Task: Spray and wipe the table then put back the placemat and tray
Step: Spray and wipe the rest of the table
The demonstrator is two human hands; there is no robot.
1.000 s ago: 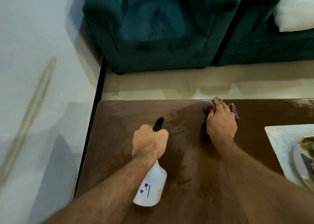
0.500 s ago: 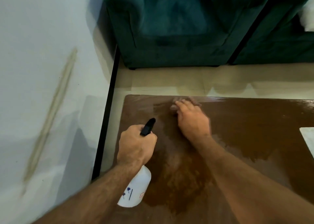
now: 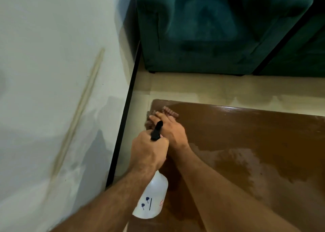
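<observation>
The brown wooden table (image 3: pixel 246 143) fills the lower right, with wet streaks across its middle. My left hand (image 3: pixel 149 150) grips the neck of a white spray bottle (image 3: pixel 153 198) with a black nozzle, held above the table's left edge. My right hand (image 3: pixel 168 128) lies flat on a reddish checked cloth (image 3: pixel 169 111) and presses it onto the table's far left corner. Most of the cloth is hidden under the hand and blurred. Neither placemat nor tray is in view.
A white wall (image 3: pixel 52 73) with a pale diagonal strip runs close along the table's left side, with a black baseboard (image 3: pixel 123 126). A dark green armchair (image 3: pixel 219 29) stands beyond a strip of beige floor (image 3: pixel 211 89), with a second green seat at the far right.
My right hand has slid the cloth leftward along the far edge to the table's left corner. The view has swung left, so the placemat and tray have left the frame.
</observation>
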